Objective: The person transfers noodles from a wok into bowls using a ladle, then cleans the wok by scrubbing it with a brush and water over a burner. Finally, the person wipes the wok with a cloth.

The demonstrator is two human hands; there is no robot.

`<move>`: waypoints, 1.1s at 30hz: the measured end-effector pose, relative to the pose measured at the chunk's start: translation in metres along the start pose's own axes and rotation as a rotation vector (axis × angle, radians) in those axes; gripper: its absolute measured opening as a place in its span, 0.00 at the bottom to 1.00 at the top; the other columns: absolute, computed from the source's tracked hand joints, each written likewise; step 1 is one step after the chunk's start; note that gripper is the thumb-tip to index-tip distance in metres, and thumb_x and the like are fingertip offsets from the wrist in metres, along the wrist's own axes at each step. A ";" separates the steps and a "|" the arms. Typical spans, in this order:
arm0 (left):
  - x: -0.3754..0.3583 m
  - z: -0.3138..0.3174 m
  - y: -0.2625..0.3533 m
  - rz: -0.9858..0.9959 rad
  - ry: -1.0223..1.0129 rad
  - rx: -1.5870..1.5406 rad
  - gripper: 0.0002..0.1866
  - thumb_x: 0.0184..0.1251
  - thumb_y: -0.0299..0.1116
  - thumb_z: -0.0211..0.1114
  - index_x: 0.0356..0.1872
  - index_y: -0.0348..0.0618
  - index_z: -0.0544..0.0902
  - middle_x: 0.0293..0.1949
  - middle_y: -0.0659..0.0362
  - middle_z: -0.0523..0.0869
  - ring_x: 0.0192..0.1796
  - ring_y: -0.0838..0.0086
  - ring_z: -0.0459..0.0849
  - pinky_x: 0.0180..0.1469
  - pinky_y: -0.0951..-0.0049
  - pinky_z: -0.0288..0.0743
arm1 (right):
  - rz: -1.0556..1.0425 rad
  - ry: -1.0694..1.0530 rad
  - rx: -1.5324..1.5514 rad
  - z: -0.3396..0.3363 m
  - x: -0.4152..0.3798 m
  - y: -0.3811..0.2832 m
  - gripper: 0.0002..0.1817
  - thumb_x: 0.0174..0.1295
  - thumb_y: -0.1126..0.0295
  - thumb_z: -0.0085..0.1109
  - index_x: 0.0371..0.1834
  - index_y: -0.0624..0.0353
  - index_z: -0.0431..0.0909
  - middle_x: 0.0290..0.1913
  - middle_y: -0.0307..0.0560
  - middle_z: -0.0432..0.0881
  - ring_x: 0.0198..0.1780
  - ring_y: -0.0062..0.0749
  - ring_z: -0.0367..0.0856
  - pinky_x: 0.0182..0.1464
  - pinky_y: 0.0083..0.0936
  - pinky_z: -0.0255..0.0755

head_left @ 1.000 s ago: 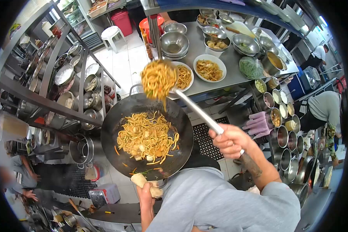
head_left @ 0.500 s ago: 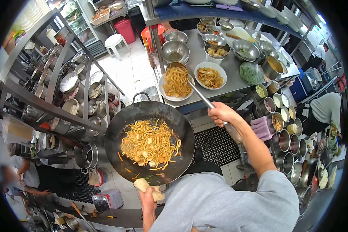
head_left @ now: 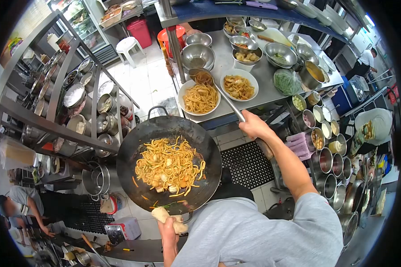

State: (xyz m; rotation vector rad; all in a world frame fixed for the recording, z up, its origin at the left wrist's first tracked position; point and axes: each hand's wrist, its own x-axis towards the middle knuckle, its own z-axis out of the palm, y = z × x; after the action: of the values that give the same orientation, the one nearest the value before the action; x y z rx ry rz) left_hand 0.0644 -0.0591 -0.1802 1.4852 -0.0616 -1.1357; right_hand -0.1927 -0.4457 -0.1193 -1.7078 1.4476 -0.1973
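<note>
My left hand point(head_left: 168, 236) is closed on a pale cloth point(head_left: 170, 220) at the near rim of a dark wok point(head_left: 131, 133). Noodles with vegetable pieces point(head_left: 169, 167) fill the middle of the wok. My right hand point(head_left: 254, 124) grips the handle of a metal ladle point(head_left: 227, 100). The ladle's bowl is tilted over a white bowl point(head_left: 181, 92) of noodles point(head_left: 200, 99) on the steel table, with some noodles against it. Beside it stands a second white bowl point(head_left: 255, 82) of noodles with vegetables point(head_left: 238, 86).
Shelves with metal bowls point(head_left: 31, 118) stand at the left. Steel bowls point(head_left: 197, 55), a bagged green vegetable point(head_left: 287, 82) and a pot point(head_left: 312, 73) sit on the table. Ingredient containers point(head_left: 325, 160) line the right. Other people point(head_left: 26, 202) stand at the far left and far right.
The ladle has tipped over the left white bowl, and noodles have slid from it into the bowl. My right hand has turned slightly; my left hand still holds the cloth at the wok.
</note>
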 end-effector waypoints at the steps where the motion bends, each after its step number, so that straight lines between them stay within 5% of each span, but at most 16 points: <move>1: 0.000 0.000 0.000 -0.009 0.002 -0.001 0.25 0.52 0.24 0.55 0.55 0.33 0.68 0.39 0.48 0.80 0.32 0.62 0.83 0.31 0.63 0.81 | -0.001 0.001 -0.027 -0.002 0.000 -0.003 0.13 0.58 0.71 0.51 0.42 0.68 0.68 0.27 0.60 0.79 0.20 0.45 0.79 0.24 0.40 0.72; 15: 0.001 -0.005 -0.001 -0.089 0.012 0.023 0.23 0.52 0.24 0.54 0.53 0.32 0.71 0.38 0.51 0.80 0.33 0.64 0.83 0.32 0.65 0.80 | 0.055 0.036 0.077 0.024 -0.020 0.011 0.10 0.58 0.72 0.50 0.39 0.65 0.66 0.22 0.53 0.75 0.16 0.38 0.76 0.17 0.35 0.68; 20: -0.004 0.002 0.006 -0.066 0.036 -0.026 0.23 0.52 0.24 0.55 0.53 0.31 0.71 0.38 0.51 0.80 0.32 0.64 0.83 0.32 0.65 0.79 | 0.077 -0.060 0.312 0.041 -0.020 0.023 0.07 0.57 0.73 0.51 0.36 0.60 0.66 0.18 0.40 0.69 0.12 0.27 0.67 0.15 0.30 0.63; 27: -0.002 0.002 0.006 -0.036 0.027 -0.049 0.24 0.51 0.23 0.55 0.54 0.31 0.70 0.39 0.50 0.80 0.32 0.63 0.83 0.32 0.64 0.81 | 0.212 -0.403 1.135 0.038 -0.017 0.035 0.05 0.63 0.75 0.53 0.37 0.54 0.67 0.19 0.31 0.62 0.12 0.15 0.58 0.13 0.21 0.54; 33: -0.003 0.003 0.005 0.004 0.012 -0.060 0.25 0.52 0.24 0.55 0.55 0.30 0.69 0.39 0.50 0.79 0.34 0.63 0.83 0.32 0.65 0.80 | 0.123 -0.287 1.117 0.018 -0.025 0.031 0.05 0.64 0.74 0.53 0.36 0.53 0.67 0.19 0.31 0.62 0.12 0.15 0.58 0.13 0.21 0.54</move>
State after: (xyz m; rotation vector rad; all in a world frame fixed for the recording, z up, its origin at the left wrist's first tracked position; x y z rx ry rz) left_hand 0.0637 -0.0609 -0.1741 1.4386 -0.0220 -1.1164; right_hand -0.2124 -0.4140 -0.1418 -0.6887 0.9101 -0.5454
